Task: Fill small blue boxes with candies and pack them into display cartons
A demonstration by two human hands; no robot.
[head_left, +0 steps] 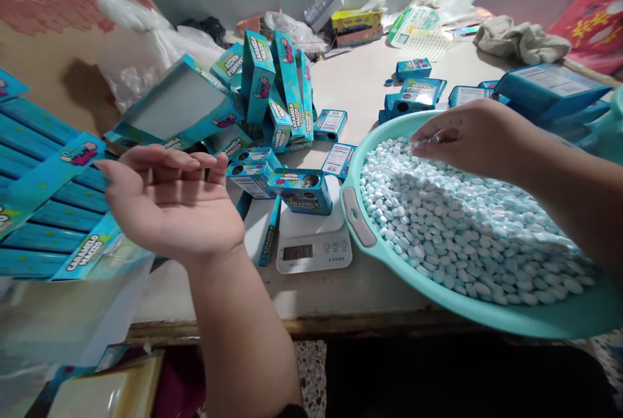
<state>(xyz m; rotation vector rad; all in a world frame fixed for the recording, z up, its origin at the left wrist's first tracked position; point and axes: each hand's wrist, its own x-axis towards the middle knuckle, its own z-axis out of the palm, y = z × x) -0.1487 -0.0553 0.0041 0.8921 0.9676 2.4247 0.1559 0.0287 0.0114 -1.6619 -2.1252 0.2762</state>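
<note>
Some candies (438, 230) hidden behind right hand (474, 135)

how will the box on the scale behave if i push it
The box would probably slide on the scale rather than roll, given its flat sides. Its printed walls look like thin card, so it may dent if squeezed. If tipped over, it might spill anything inside, as there seems to be a round opening on top.

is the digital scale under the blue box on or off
On: the digital scale shows dark digits on its display.
</note>
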